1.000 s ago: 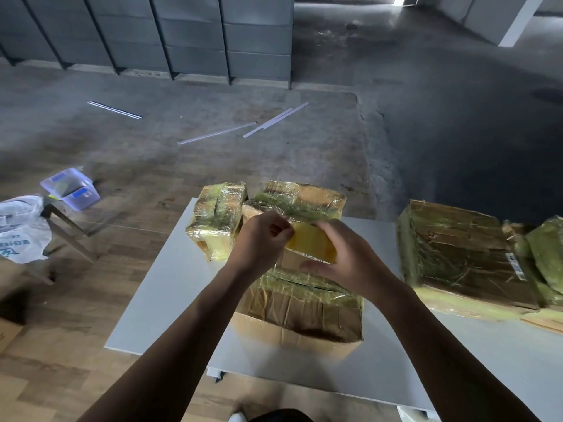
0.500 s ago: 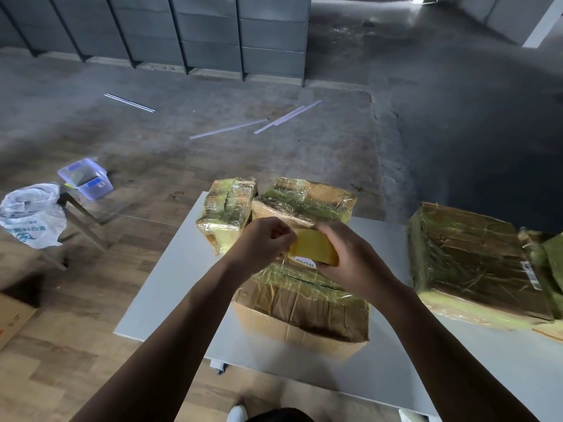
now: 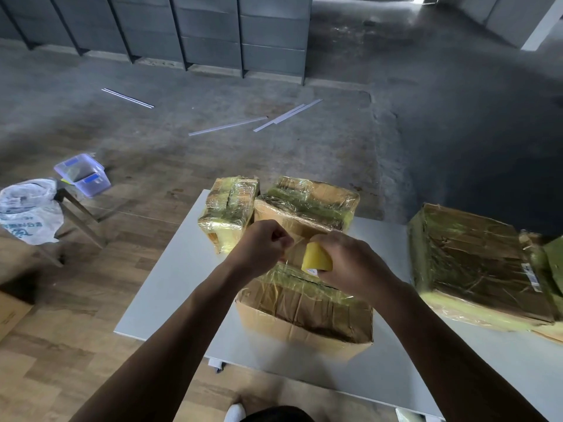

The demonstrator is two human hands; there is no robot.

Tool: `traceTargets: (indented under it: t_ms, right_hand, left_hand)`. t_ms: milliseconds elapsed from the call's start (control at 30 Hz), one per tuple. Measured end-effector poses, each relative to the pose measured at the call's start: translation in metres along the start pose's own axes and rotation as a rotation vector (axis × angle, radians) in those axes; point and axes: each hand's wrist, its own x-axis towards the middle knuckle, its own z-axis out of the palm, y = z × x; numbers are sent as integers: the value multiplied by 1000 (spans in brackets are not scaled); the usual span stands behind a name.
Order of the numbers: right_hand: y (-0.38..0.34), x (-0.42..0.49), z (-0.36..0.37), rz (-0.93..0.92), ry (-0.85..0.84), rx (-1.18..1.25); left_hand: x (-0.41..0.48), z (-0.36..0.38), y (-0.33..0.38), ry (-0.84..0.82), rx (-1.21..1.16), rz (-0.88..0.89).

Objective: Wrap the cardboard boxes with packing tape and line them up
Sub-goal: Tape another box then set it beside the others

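Right hand curled round the yellow tape roll, left hand fisted just left of it, seemingly pinching the tape end drawn off the roll; both are above the far edge of the near box, mid table. Near box looks half wrapped, low sides bare cardboard. Far-left box, far box and big right box look wrapped; lining up seems left, they sit unevenly
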Motion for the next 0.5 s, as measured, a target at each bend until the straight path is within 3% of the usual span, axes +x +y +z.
traceTargets:
  t_ms: [100,200,333,500]
  right_hand:
    - [7,1,7,-7,-38,-42]
    - [17,0,12,31,-75,78]
    - [36,-12,21,35,-95,306]
    - [38,-22,34,14,15,366]
  left_hand:
    - [2,1,3,-34,42,-23]
    - [2,2,3,-112,-107,-163]
    - [1,-1,-2,-41,-217,-213]
    - [2,0,-5,45,-213,-247]
